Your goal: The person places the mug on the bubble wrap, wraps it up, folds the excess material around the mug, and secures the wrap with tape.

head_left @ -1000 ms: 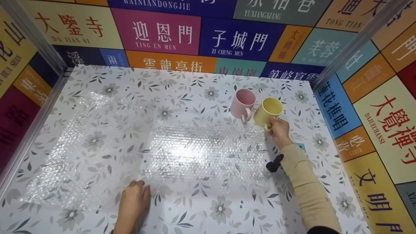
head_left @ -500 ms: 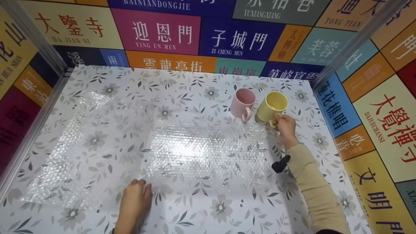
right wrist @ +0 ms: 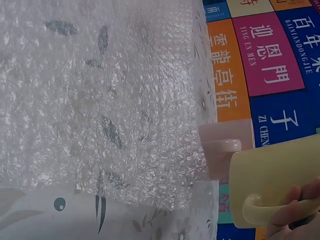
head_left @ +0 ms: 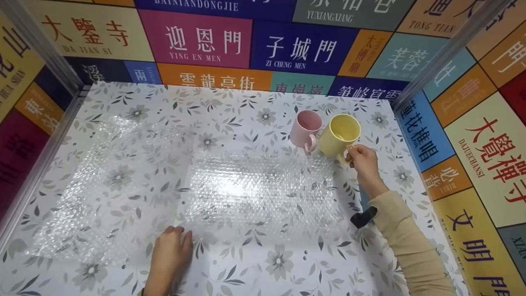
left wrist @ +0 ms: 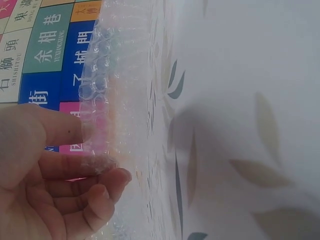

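Hands well apart. Right hand (head_left: 365, 164) pinches the handle of the yellow mug (head_left: 333, 142); left hand (head_left: 170, 253) grips the near edge of the bubble wrap (head_left: 263, 199). Since half a second ago, the yellow mug has shifted slightly toward the pink mug (head_left: 302, 131), now just beside it at the wrap's far right corner. Whether it's lifted, can't tell. My reading: its placing isn't finished.

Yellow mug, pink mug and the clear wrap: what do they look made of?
Yellow mug: probably glazed ceramic, smooth with soft highlights; plastic is possible. Pink mug: likely the same, similarly smooth. Clear wrap: thin plastic bubble wrap, judging by its glossy, see-through bubbles.
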The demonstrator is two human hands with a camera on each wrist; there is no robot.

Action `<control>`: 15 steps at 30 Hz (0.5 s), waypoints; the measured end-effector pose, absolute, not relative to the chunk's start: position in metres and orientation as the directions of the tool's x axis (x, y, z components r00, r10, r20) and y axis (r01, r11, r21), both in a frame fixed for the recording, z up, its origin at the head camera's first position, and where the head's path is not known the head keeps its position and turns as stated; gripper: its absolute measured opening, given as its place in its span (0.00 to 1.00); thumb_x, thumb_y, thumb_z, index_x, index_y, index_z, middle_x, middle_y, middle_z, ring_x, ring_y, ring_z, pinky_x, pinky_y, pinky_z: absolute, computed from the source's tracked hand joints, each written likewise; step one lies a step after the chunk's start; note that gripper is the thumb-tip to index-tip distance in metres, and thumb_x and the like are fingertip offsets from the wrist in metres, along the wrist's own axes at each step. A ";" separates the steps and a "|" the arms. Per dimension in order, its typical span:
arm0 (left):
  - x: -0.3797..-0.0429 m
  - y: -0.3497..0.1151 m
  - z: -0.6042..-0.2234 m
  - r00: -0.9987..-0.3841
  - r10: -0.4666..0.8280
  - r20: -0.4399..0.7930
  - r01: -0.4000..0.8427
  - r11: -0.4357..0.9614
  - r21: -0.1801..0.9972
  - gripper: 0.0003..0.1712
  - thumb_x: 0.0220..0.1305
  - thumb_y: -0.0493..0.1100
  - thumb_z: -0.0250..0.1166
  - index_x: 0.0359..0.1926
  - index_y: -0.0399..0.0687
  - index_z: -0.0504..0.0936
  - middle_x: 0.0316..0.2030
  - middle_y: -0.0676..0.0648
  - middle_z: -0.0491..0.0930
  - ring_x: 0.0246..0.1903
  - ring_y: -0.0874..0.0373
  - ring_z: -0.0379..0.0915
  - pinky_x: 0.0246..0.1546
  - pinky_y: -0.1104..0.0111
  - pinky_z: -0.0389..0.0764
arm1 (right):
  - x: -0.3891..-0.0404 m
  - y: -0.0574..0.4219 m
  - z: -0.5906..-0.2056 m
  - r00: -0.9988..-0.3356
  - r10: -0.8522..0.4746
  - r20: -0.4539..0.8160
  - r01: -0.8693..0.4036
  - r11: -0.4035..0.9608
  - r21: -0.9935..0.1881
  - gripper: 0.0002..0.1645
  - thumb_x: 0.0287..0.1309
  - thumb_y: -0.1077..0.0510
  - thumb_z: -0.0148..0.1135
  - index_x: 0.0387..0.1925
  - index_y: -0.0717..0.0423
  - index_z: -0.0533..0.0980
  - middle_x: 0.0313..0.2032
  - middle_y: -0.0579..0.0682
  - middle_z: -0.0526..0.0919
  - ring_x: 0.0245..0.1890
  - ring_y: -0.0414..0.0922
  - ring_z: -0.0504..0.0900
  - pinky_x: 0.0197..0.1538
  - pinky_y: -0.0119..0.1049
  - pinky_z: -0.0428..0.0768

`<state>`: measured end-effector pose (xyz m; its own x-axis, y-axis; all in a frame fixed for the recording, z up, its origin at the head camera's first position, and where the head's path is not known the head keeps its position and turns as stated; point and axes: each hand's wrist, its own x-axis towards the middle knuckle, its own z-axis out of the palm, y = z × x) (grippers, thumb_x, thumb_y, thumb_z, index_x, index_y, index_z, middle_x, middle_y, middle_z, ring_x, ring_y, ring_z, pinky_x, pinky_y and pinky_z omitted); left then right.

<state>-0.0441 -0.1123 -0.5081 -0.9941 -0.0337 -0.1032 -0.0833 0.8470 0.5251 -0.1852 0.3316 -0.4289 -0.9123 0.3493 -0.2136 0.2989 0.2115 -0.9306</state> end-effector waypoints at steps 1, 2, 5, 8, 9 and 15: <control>-0.044 -0.112 -0.509 -0.995 -0.034 -0.096 -0.080 0.847 0.526 0.15 0.58 0.40 0.59 0.36 0.27 0.78 0.28 0.35 0.78 0.29 0.43 0.77 0.32 0.56 0.79 | -0.183 0.330 -0.428 -0.920 0.334 -0.204 0.285 0.214 -0.934 0.14 0.65 0.57 0.48 0.25 0.60 0.68 0.20 0.45 0.70 0.24 0.39 0.68 0.27 0.27 0.69; -0.044 -0.112 -0.509 -0.995 -0.034 -0.094 -0.078 0.846 0.527 0.15 0.58 0.40 0.58 0.36 0.26 0.78 0.28 0.35 0.78 0.29 0.43 0.77 0.32 0.56 0.78 | -0.181 0.327 -0.427 -0.927 0.321 -0.192 0.270 0.220 -0.938 0.14 0.64 0.58 0.48 0.23 0.59 0.68 0.19 0.44 0.70 0.24 0.39 0.69 0.26 0.27 0.69; -0.042 -0.112 -0.509 -0.996 -0.040 -0.081 -0.077 0.844 0.531 0.16 0.58 0.40 0.59 0.36 0.26 0.78 0.28 0.35 0.78 0.29 0.43 0.77 0.33 0.56 0.78 | -0.176 0.320 -0.426 -0.947 0.280 -0.159 0.228 0.232 -0.946 0.14 0.64 0.59 0.49 0.22 0.58 0.69 0.19 0.44 0.70 0.23 0.39 0.68 0.25 0.27 0.69; -0.042 -0.110 -0.508 -0.993 -0.055 -0.103 -0.101 0.842 0.530 0.16 0.59 0.41 0.58 0.37 0.27 0.78 0.29 0.35 0.78 0.31 0.43 0.78 0.34 0.56 0.79 | -0.170 0.313 -0.428 -0.964 0.230 -0.133 0.189 0.244 -0.951 0.14 0.64 0.60 0.49 0.22 0.59 0.69 0.19 0.45 0.70 0.22 0.39 0.68 0.25 0.27 0.69; -0.042 -0.109 -0.508 -0.992 -0.060 -0.111 -0.110 0.841 0.529 0.17 0.59 0.41 0.58 0.38 0.27 0.78 0.30 0.35 0.78 0.31 0.43 0.78 0.35 0.56 0.79 | -0.168 0.310 -0.428 -0.968 0.214 -0.129 0.181 0.245 -0.952 0.14 0.64 0.61 0.49 0.22 0.60 0.69 0.18 0.45 0.70 0.22 0.39 0.68 0.25 0.28 0.69; -0.042 -0.108 -0.506 -0.988 -0.068 -0.141 -0.133 0.841 0.524 0.17 0.60 0.42 0.58 0.40 0.28 0.78 0.32 0.35 0.78 0.33 0.44 0.78 0.36 0.57 0.78 | -0.160 0.295 -0.432 -0.982 0.131 -0.137 0.166 0.237 -0.957 0.15 0.63 0.62 0.49 0.20 0.58 0.69 0.19 0.47 0.71 0.22 0.41 0.68 0.25 0.29 0.68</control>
<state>-0.0422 -0.1078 -0.5065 -0.9877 -0.0685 -0.1409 -0.1331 0.8413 0.5239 -0.1596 0.2949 -0.4320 -0.9818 0.1309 -0.1374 0.1655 0.2366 -0.9574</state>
